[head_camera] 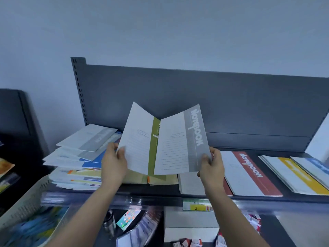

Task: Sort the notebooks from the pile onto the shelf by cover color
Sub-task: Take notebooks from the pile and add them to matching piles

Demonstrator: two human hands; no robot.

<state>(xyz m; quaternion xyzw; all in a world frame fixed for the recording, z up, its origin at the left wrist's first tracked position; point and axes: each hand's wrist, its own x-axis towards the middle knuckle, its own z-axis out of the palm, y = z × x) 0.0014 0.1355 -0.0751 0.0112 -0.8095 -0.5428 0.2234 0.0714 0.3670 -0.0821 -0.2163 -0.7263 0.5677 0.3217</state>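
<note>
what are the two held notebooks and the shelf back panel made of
The green-striped notebook and the grey-striped notebook: thin paper or card covers, matte, judging by the slim edges, printed stripes and lack of glare. The shelf back panel: probably painted sheet metal, dark grey and matte. It is flat with a straight horizontal seam, and a slotted upright runs along its left edge.

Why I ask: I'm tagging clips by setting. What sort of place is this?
Probably a stationery shop: slotted metal shelving, a price label on its front edge, and many same-design notebooks, like the red notebook and the pile.
</note>
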